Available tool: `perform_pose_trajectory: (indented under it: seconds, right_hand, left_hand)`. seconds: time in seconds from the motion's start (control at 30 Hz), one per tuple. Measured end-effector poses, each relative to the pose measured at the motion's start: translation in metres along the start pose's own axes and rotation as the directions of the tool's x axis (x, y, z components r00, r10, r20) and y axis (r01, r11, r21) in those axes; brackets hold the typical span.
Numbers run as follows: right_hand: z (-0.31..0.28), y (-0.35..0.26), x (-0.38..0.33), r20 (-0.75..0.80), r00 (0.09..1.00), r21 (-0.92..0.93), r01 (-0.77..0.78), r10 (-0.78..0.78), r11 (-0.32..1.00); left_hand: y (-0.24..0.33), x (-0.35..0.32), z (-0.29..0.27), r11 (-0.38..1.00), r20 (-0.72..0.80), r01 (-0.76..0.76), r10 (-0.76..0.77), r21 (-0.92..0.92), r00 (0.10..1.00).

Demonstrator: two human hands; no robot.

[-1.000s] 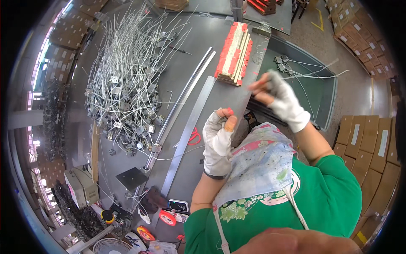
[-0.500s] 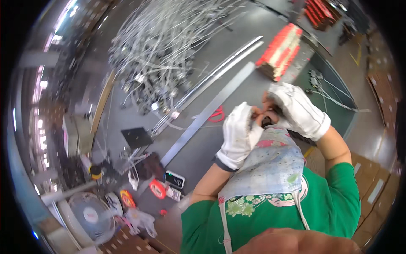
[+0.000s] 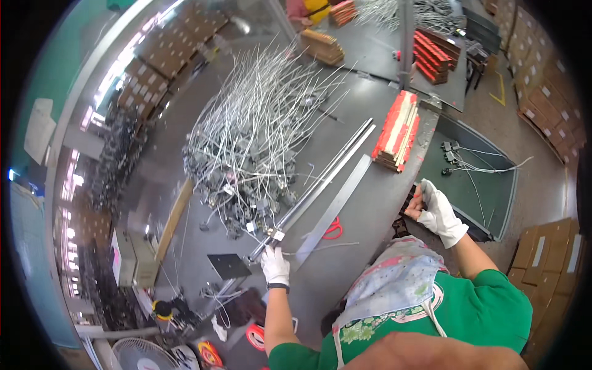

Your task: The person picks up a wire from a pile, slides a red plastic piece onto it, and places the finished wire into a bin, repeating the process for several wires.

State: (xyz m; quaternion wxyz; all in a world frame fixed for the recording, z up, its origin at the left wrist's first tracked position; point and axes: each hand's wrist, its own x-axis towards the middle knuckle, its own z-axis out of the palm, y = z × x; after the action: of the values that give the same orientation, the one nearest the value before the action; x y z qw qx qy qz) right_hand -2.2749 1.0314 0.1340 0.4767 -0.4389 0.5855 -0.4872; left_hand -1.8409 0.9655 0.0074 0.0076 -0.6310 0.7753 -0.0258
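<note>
White-gloved left hand touches straight, shiny rails.

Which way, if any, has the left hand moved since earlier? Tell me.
Yes, leftward: the left hand was right of the flat strip, now left of its near end.

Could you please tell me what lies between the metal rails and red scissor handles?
The head view shows a flat metal strip between the metal rails and red handles.

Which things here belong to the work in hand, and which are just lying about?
Likely the job:
- small block by the left hand
- metal rails
- heap of wired parts

Likely lying about:
- red scissors
- dark square plate
- fan
</note>
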Motion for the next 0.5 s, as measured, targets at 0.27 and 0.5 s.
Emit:
perform_pose_trajectory:
  seconds: [0.27, 0.5]
  right_hand:
    - [0.024, 0.007, -0.005, -0.022, 0.992, -0.015, 0.122, -0.122, 0.992]
    - [0.064, -0.025, -0.001, 0.121, 0.978, 0.219, 0.138, -0.168, 0.966]
  left_hand:
    - [-0.036, 0.066, -0.113, 0.957, -0.586, -0.29, 0.25, 0.026, 0.771]
    - [0.096, 0.077, -0.201, 0.866, -0.485, -0.471, 0.344, -0.166, 0.804]
